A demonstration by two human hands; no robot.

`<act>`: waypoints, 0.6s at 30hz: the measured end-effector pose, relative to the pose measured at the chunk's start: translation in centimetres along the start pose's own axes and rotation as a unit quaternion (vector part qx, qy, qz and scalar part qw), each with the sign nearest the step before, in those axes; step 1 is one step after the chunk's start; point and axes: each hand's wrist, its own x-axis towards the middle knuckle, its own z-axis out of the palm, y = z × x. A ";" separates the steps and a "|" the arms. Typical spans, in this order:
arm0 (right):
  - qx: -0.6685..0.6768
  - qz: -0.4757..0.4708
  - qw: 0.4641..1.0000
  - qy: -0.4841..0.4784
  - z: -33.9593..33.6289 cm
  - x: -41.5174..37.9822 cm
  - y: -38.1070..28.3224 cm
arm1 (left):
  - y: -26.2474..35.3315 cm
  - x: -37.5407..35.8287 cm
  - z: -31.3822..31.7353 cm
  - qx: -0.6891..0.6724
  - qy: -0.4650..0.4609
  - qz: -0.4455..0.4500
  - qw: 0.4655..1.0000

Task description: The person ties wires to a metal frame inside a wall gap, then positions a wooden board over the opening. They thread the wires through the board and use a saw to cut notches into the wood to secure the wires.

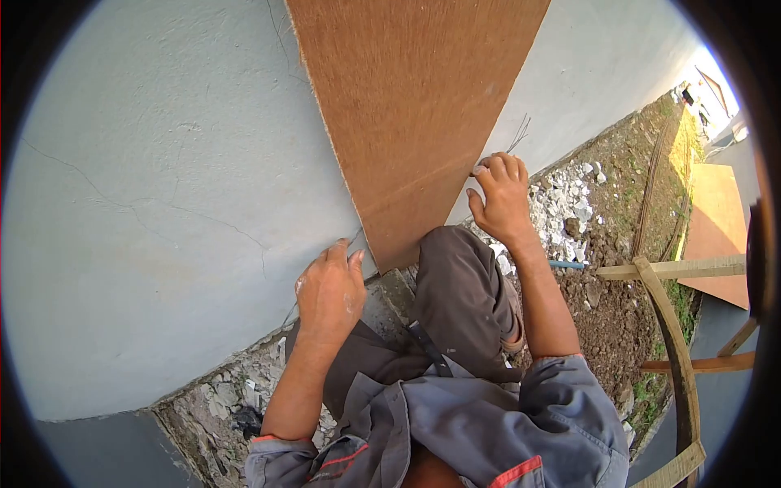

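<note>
A brown plywood board (415, 106) stands upright against the pale wall, narrowing toward my raised knee in this view. My left hand (329, 294) is closed beside its lower left edge, fingers pinched on a thin wire (355, 236) whose other end trails below the hand. On the opposite side, my right hand (503, 199) has its fingers curled at the board's right edge. Several thin wires (519, 134) stick out just above those fingers, and the thumb sits lower, toward the board. My fingers hide the wires' lower ends.
The grey wall (163, 203) has fine cracks. Broken white rubble (561, 203) and soil lie along its base, with a blue pipe piece (566, 264). At right are a wooden frame (671, 342) and another plywood sheet (712, 236). My knee (455, 285) is close to the board.
</note>
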 end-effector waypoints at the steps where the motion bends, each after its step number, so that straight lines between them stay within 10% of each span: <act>1: -0.030 0.001 0.999 -0.012 0.3 -0.1 -0.3 | -0.1 0.2 0.3 -0.006 -0.004 0.006 1.000; 5: 0.077 0.135 0.975 -0.162 2.6 -1.4 1.2 | -0.5 1.2 0.6 -0.046 -0.042 -0.018 0.998; 18: 0.336 0.331 0.875 -0.113 4.5 -2.8 1.1 | -2.2 1.3 1.6 -0.368 -0.090 -0.117 0.918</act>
